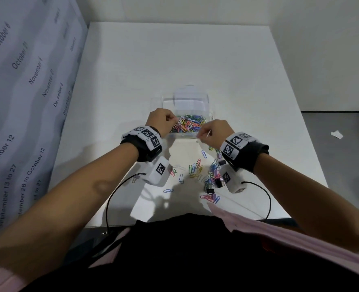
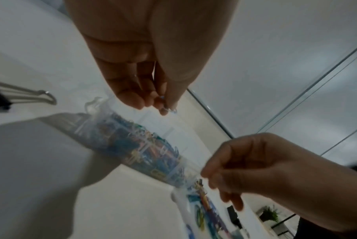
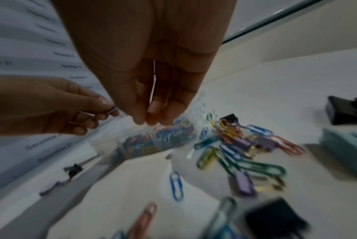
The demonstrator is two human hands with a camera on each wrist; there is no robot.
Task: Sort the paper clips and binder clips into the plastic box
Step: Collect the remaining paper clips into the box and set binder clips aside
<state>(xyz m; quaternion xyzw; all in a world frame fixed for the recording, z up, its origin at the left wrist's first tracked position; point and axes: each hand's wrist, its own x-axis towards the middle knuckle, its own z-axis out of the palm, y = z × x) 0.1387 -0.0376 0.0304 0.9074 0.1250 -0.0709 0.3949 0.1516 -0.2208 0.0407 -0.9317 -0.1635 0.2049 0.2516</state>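
Note:
The clear plastic box [image 1: 208, 110] stands mid-table, its near compartment full of coloured paper clips [image 1: 188, 124]. My left hand [image 1: 162, 121] hovers over the box's left edge and pinches a small blue-and-white paper clip [image 2: 167, 105] at its fingertips. My right hand [image 1: 213, 133] is at the box's front right corner with its fingertips [image 3: 139, 120] bunched together; a thin white sliver [image 3: 153, 80] between thumb and fingers looks like a white paper clip. Loose paper clips [image 1: 195, 168] and black binder clips [image 1: 222, 162] lie on the table under my wrists.
A sheet printed with dates [image 1: 26, 81] hangs along the left of the white table [image 1: 174, 60]. Purple binder clips [image 3: 243, 143] sit among the loose clips. Wrist-camera cables [image 1: 111, 199] trail over the near edge. A paper scrap [image 1: 336, 134] lies on the floor, right.

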